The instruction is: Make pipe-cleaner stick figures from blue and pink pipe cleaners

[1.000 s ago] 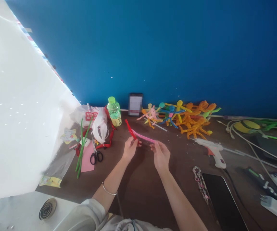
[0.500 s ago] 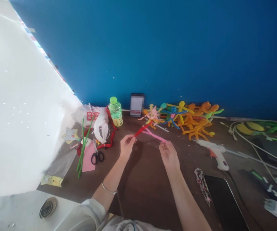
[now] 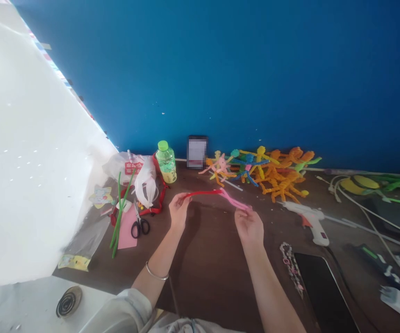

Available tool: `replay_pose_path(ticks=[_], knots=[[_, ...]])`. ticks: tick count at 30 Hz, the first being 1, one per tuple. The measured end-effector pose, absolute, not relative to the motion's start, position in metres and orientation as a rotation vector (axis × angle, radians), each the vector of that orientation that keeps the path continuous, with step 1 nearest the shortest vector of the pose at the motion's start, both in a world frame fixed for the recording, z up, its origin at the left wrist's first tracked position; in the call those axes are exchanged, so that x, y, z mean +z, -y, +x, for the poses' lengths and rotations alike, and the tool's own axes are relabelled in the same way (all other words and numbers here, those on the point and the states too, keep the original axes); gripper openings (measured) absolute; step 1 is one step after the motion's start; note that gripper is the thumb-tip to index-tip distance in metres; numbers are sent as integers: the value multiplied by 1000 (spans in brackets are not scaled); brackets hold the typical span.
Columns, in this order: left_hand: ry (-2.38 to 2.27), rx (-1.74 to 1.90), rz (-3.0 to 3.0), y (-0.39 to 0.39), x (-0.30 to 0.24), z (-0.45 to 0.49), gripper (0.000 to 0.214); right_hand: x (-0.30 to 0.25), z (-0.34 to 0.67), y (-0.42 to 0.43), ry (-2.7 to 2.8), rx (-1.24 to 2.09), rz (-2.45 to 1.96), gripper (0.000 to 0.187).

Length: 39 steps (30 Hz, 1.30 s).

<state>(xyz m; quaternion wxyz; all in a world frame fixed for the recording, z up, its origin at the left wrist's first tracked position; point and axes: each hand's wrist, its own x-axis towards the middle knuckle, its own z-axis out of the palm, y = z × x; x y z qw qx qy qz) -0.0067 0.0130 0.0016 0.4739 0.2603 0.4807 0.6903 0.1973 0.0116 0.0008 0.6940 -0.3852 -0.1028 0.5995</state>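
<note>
head view: the left hand (image 3: 179, 212) pinches the red end and the right hand (image 3: 249, 230) the pink end of a red-and-pink pipe cleaner (image 3: 217, 192), held stretched between them above the wooden tabletop (image 3: 214, 263), near its rear edge, just before the pipe-cleaner figures (image 3: 272, 178).

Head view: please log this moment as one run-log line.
left hand: red pipe cleaner | right hand: pink pipe cleaner | pieces meet between hands

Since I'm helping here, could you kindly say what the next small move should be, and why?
Perhaps twist the red-and-pink pipe cleaner tighter where the colours meet, since the left hand and right hand hold it stretched, with that join free between them.
</note>
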Motion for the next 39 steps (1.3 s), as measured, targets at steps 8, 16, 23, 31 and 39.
replay_pose_path(ticks=[8,16,23,31,39], knots=[[-1299,1693,703,-14,-3,-7,24,3,191,-6,294,1201,-1004,23],[-1299,1669,884,-10,5,-7,15,7,176,2,531,874,-1243,36],[-1341,1633,910,-9,6,-5,17,5,177,3,762,982,-1323,27],[-1336,1669,792,-9,6,-6,27,2,180,3,761,961,-1432,30],[-1283,1555,875,-7,4,-1,24,6,181,3,842,888,-1514,32]])
